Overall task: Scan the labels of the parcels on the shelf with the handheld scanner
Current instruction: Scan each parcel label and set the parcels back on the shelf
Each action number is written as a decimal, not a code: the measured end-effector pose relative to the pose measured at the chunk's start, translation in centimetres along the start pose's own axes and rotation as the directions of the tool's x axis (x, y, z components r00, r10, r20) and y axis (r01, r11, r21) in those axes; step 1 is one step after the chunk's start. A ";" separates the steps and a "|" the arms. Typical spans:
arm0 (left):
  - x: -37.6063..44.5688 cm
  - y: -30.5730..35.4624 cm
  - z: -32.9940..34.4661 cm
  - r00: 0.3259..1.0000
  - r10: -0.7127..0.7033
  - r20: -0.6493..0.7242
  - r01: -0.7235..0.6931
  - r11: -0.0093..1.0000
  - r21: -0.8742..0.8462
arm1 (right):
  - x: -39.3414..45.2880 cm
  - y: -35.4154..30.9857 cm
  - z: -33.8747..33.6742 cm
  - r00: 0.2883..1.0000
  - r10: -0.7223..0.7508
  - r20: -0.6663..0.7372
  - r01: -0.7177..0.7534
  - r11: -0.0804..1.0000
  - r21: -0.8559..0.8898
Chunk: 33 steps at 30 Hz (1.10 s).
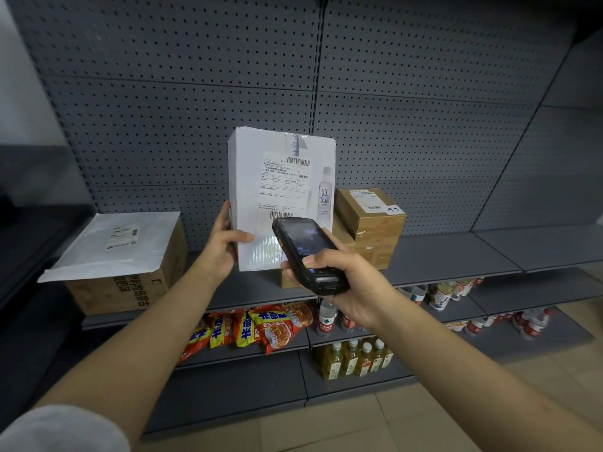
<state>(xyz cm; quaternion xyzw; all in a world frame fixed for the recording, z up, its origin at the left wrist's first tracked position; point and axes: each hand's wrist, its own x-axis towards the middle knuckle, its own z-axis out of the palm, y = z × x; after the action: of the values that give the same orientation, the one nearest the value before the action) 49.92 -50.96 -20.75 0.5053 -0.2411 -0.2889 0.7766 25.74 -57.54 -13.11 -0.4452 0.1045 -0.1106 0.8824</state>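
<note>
White parcel (280, 197), probably light and stiff, glossy wrap likely slippery: being held upright above the shelf (456, 252), lower left edge best for gripping. Left hand (225, 246) clamping that edge, thumb across the front. Right hand (342, 282) wrapping the handheld scanner (306, 252), aiming at the label (284, 187) just beyond.

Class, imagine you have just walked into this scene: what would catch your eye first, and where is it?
The upright white box at the centre, held at its lower left edge by the left hand, its shipping label facing us. Just below it, the right hand aims a black handheld scanner at the label. Bright red and yellow snack packets stand out on the shelf underneath.
</note>
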 end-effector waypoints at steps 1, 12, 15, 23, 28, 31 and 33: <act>-0.1 0.0 0.0 1.000 -0.001 -0.004 0.001 1.000 0.002 | 0.0 0.1 0.0 1.000 0.000 -0.001 0.000 1.000 -0.014; -0.8 0.1 -0.4 0.999 -0.006 -0.037 0.005 1.000 -0.022 | -0.3 1.2 0.5 1.000 -0.022 0.003 0.022 1.000 -0.014; -1.0 0.2 -0.3 1.000 0.000 -0.019 0.000 1.000 -0.014 | -0.4 1.2 0.5 1.000 -0.031 0.001 0.031 0.999 -0.006; -1.4 0.5 -0.5 1.000 0.015 -0.015 -0.015 1.000 -0.019 | -0.8 1.5 0.8 1.000 -0.028 0.004 0.028 0.999 0.018; -1.5 0.6 -0.9 1.000 0.023 -0.004 -0.023 1.000 -0.018 | -0.9 1.6 1.0 0.999 -0.033 0.005 0.033 0.999 0.020; -1.6 0.6 -0.9 1.000 0.016 -0.005 -0.016 1.000 -0.025 | -0.9 1.7 1.0 0.999 -0.031 0.005 0.031 0.999 0.013; -1.7 0.6 -0.9 1.000 0.009 -0.016 -0.009 0.999 -0.033 | -0.9 1.7 1.0 1.000 -0.029 0.002 0.029 0.999 0.014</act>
<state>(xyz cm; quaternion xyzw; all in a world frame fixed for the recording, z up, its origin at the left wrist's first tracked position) 49.42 -48.97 -20.67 0.4934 -0.2322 -0.2854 0.7882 25.38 -55.48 -13.83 -0.4406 0.0961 -0.1237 0.8839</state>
